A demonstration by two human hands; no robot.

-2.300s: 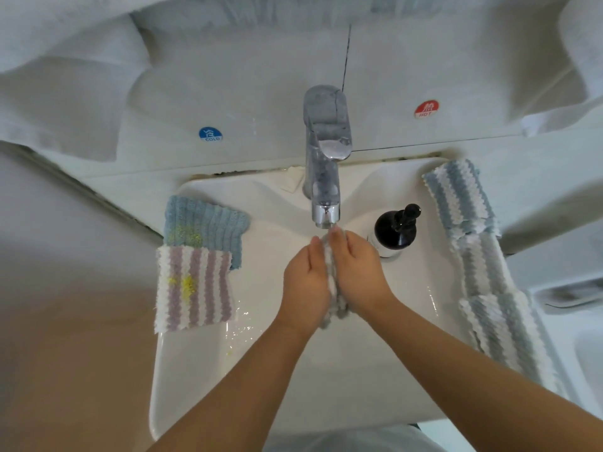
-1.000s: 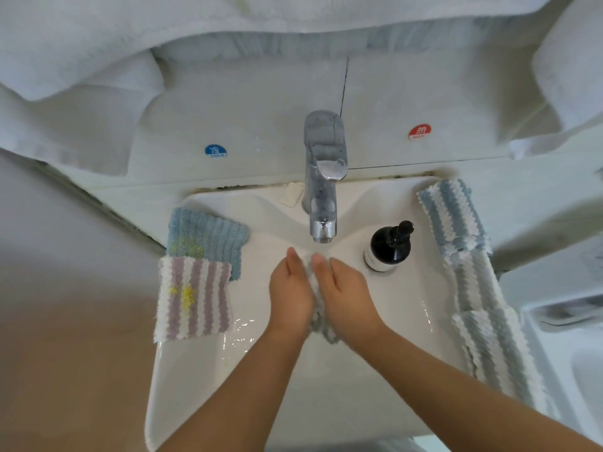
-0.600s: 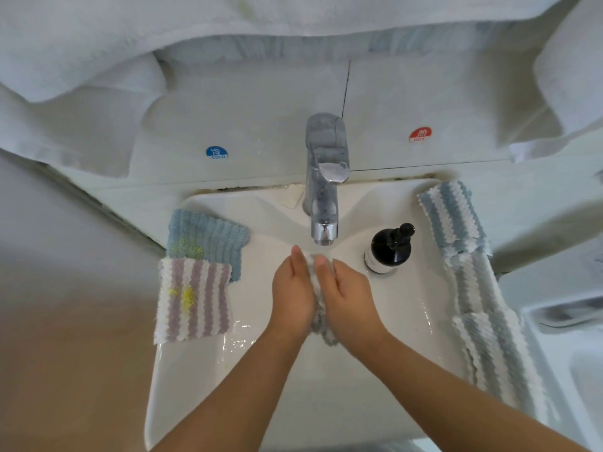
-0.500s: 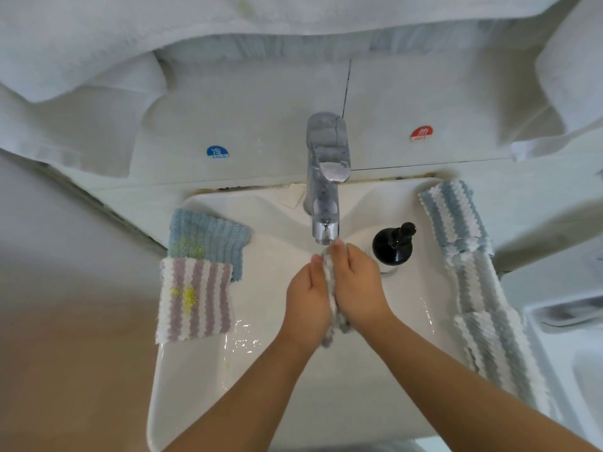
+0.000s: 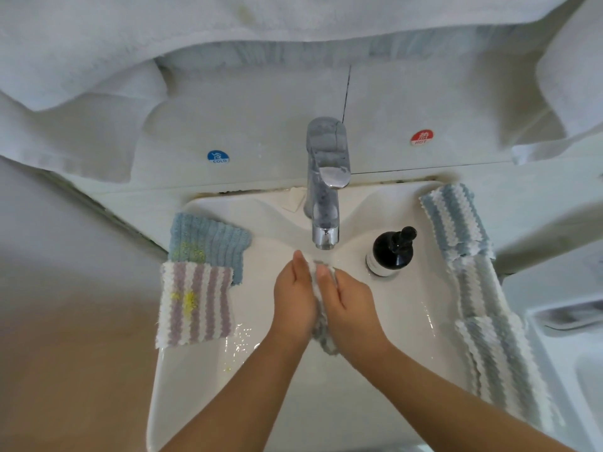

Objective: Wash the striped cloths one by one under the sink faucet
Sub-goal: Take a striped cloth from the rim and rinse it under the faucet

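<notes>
Just below the faucet [image 5: 324,203], over the sink [image 5: 182,370], the left hand [image 5: 295,300] and right hand [image 5: 347,305] press a grey striped cloth [image 5: 323,334] between flat palms, fingers straight; how tight the grip is, I can't quite tell. More cloths lie on both rims.

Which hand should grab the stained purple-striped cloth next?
Left. The purple-striped cloth lies on the sink's left rim, on the left hand's own side; the right hand would have to cross over. For now both palms press the grey cloth between them.
</notes>
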